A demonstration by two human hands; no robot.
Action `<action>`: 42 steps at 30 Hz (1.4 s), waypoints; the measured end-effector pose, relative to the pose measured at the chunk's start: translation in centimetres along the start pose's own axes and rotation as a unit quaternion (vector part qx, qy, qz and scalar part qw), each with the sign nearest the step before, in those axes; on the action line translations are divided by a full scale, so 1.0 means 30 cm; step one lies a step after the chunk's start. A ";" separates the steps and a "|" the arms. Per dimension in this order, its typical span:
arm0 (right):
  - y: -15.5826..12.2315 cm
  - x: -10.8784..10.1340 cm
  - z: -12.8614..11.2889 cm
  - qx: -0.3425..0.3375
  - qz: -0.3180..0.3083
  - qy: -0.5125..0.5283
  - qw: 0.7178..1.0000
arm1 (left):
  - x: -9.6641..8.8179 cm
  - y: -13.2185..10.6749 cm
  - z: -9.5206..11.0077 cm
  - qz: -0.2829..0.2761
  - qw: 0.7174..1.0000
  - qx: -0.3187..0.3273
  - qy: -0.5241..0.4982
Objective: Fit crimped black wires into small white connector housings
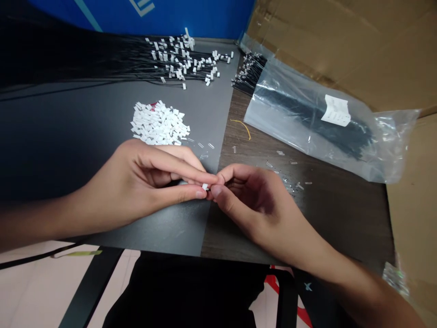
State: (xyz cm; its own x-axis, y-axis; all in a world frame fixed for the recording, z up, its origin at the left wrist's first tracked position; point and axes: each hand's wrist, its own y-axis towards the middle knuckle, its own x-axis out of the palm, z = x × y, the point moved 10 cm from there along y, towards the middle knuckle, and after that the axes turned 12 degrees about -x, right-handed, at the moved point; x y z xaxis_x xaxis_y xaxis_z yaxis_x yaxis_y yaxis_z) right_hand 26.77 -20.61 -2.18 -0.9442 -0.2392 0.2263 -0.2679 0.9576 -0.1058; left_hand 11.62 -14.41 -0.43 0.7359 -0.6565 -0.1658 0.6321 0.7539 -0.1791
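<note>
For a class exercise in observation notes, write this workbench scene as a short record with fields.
left hand: pinches a small white plastic connector
right hand: fingers meet the left hand's at that connector; its grip is unclear
nearby: heap of white connectors; loose metal pins
rest: black wires ending in white connectors; plastic bag of black wires; cardboard sheet

My left hand comes in from the left edge of the frame, palm turned inward, its fingers curled and its left thumb pressed toward the fingertips just right of center. My right hand reaches in from the lower right, curled too, its right thumb angled up to meet the left fingertips. Both hands touch at center, my left forearm and right forearm spread wide apart.
</note>
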 end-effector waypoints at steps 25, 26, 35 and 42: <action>-0.012 -0.025 -0.001 -0.012 0.005 -0.121 0.993 | -0.024 -0.063 0.047 0.108 0.982 0.077 0.131; -0.012 -0.025 0.004 -0.009 0.004 -0.118 0.993 | -0.024 -0.065 0.048 0.108 0.982 0.076 0.133; -0.001 -0.013 0.024 0.006 -0.012 -0.069 0.998 | -0.010 -0.052 0.057 0.103 0.988 0.047 0.106; 0.007 0.001 0.016 -0.004 -0.028 -0.066 0.997 | -0.019 -0.051 0.045 0.097 0.989 0.053 0.093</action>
State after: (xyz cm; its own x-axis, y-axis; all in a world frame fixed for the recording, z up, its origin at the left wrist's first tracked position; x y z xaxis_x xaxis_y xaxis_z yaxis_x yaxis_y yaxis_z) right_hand 26.59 -20.49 -2.66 -0.9453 -0.3099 0.1023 -0.3189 0.9437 -0.0881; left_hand 10.57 -15.18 1.26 0.7947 -0.4848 -0.3653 0.5121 0.8586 -0.0254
